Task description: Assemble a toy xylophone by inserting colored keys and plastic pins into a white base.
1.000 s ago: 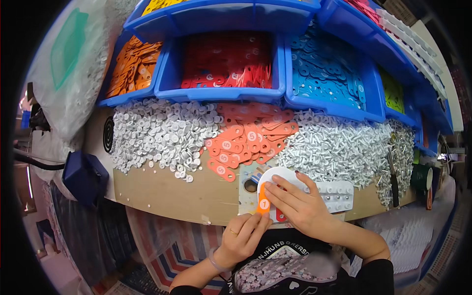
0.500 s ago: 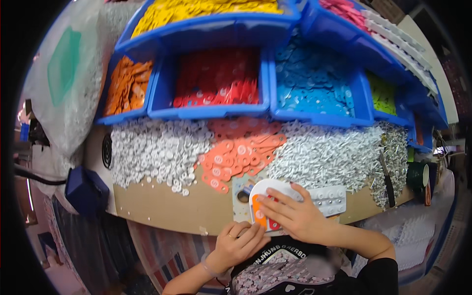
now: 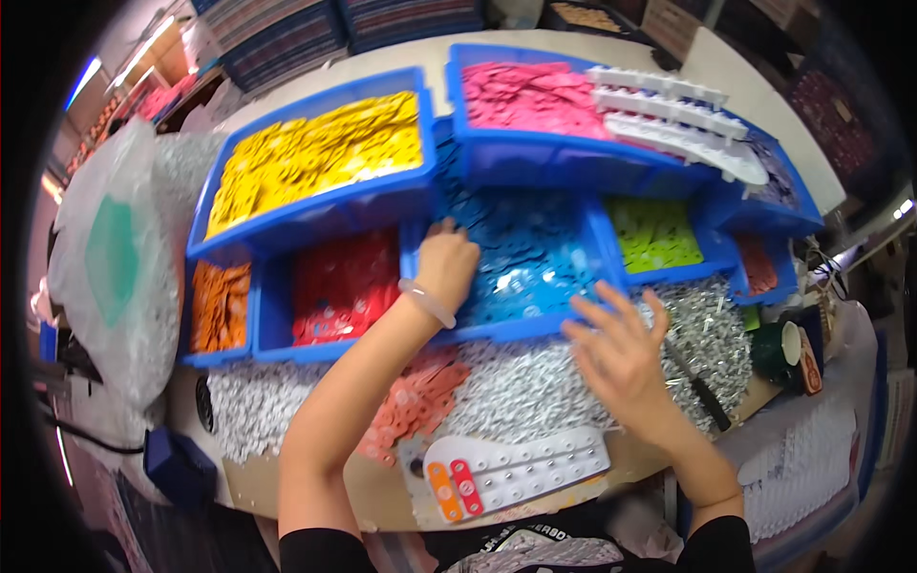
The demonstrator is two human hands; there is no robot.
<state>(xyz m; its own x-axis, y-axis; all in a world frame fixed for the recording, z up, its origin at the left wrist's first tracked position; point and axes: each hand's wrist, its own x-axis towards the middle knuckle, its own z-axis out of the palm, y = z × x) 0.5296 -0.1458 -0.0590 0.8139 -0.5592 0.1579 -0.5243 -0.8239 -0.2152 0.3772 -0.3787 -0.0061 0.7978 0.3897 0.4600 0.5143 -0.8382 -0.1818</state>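
My left hand point(image 3: 447, 264) reaches into the bin of blue plastic tags point(image 3: 525, 258), at its left side. Its fingers are bent down and pressed together among the tags; their tips are hidden. Over the right front of that bin, my right hand point(image 3: 621, 361) hovers with fingers spread and nothing in it. Near the table's front edge lies a white peg board point(image 3: 535, 473) with rows of round pegs. An orange tag point(image 3: 444, 491) and a red tag point(image 3: 466, 487) sit side by side across its left end. Neither hand touches the board.
Blue bins hold yellow tags point(image 3: 320, 148), red tags point(image 3: 346, 286), pink tags point(image 3: 535, 95) and green tags point(image 3: 654, 234). Coral tags point(image 3: 406, 406) lie between heaps of white rings point(image 3: 253, 406) and small white pins point(image 3: 525, 387). A black-handled tool point(image 3: 709, 401) rests on shiny metal pieces.
My left hand has left the board and reached forward into the blue tags. The right hand has lifted off the board and moved forward right. The view has shifted, showing more of the bins.
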